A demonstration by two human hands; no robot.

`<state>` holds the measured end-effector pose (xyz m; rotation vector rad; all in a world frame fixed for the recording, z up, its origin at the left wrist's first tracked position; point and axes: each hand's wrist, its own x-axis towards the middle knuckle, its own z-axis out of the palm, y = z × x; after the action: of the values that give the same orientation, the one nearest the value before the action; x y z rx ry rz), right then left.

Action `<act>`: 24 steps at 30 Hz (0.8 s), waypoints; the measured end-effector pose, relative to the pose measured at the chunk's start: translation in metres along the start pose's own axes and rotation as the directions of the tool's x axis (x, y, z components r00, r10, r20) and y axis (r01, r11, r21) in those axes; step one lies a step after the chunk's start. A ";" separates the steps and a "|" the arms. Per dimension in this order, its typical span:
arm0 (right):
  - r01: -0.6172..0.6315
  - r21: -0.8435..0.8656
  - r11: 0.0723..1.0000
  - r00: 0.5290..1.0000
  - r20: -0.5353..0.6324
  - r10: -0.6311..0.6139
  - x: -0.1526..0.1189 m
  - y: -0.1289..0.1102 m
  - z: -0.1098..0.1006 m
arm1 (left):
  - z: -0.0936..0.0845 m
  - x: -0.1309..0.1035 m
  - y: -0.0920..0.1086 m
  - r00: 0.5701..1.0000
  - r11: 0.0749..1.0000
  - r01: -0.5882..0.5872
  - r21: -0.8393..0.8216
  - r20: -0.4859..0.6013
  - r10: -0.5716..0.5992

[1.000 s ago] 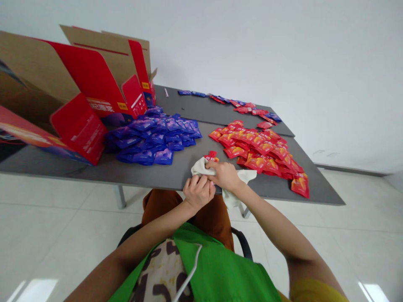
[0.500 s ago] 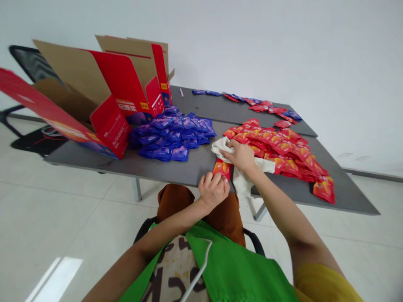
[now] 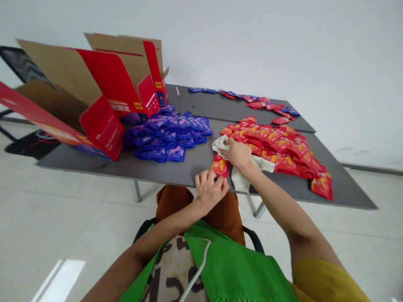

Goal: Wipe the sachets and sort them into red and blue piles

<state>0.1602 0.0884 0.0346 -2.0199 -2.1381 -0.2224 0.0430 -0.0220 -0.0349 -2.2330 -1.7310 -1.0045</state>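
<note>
A single red pouch (image 3: 219, 165) lies flat at the table's near edge. My left hand (image 3: 210, 188) pinches its near end, fingers curled. Bunched in my right hand (image 3: 236, 152) is a white cloth (image 3: 219, 145), pressed over the far end of that pouch. The rest of the cloth trails under my right wrist and spreads to the right across the tabletop. Just beyond, a heap of red pouches (image 3: 277, 144) covers the right part of the table. To the left of my hands sits a pile of blue-purple pouches (image 3: 171, 132).
Two open red cardboard boxes, a near box (image 3: 103, 126) and a far box (image 3: 151, 96), stand at the left with flaps raised. Along the back of the grey table (image 3: 151, 174) runs a row of mixed red and blue pouches (image 3: 258, 103) and a small white pen-like stick (image 3: 177, 91).
The view has shifted slightly. The cloth's loose end, which hung over the table edge, is now drawn up onto the tabletop. Both hands keep nearly the same places on the pouch and cloth.
</note>
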 end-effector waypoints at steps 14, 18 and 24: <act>0.123 0.429 0.895 0.954 -0.300 0.013 -0.084 0.043 -0.052 | -0.019 0.056 0.010 0.949 0.969 0.217 0.116 0.206 -0.238; 0.221 0.482 0.848 0.960 -0.262 -0.101 -0.094 0.025 -0.047 | -0.031 0.063 -0.019 0.886 0.924 0.369 -0.103 0.339 -0.316; 0.318 0.478 0.819 0.947 -0.195 -0.253 -0.084 -0.015 -0.025 | -0.024 0.065 -0.067 0.780 0.286 0.625 -0.727 0.560 -0.281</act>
<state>0.1507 -0.0001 0.0388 -1.3546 -2.1282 0.1604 -0.0203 0.0404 0.0021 -2.5362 -2.5060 -2.3016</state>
